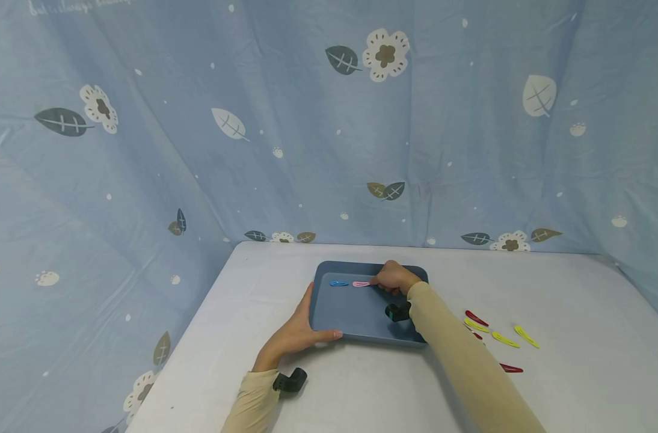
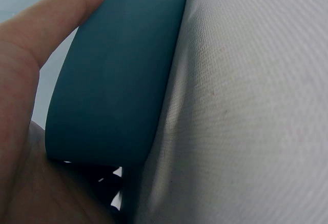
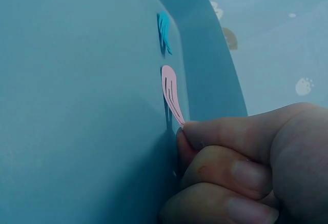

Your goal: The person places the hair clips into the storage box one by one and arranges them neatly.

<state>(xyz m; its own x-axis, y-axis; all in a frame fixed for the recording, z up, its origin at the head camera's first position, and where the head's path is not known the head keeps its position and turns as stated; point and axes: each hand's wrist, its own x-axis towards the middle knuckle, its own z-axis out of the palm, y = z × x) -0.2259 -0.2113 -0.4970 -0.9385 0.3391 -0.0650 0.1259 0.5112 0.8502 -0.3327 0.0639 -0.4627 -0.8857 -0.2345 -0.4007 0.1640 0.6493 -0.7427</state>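
My right hand (image 1: 395, 278) reaches over the blue-grey tray (image 1: 356, 313) and pinches the narrow end of a pink snap hair clip (image 3: 171, 86) between thumb and forefinger. The clip's rounded end points left, towards a blue hair clip (image 1: 338, 283) lying inside the tray near its far wall. In the right wrist view the blue clip (image 3: 164, 32) sits just beyond the pink one. At the tray's near left corner, my left hand (image 1: 293, 332) is spread, with the thumb (image 2: 56, 16) along the front rim and straight fingers against the left side.
Right of the tray, several loose hair clips lie on the white-covered table (image 1: 567, 300): yellow clips (image 1: 505, 340) and red clips (image 1: 476, 318). My right sleeve (image 1: 464, 355) partly covers that area. A patterned blue curtain (image 1: 307, 150) hangs behind the table and to its left.
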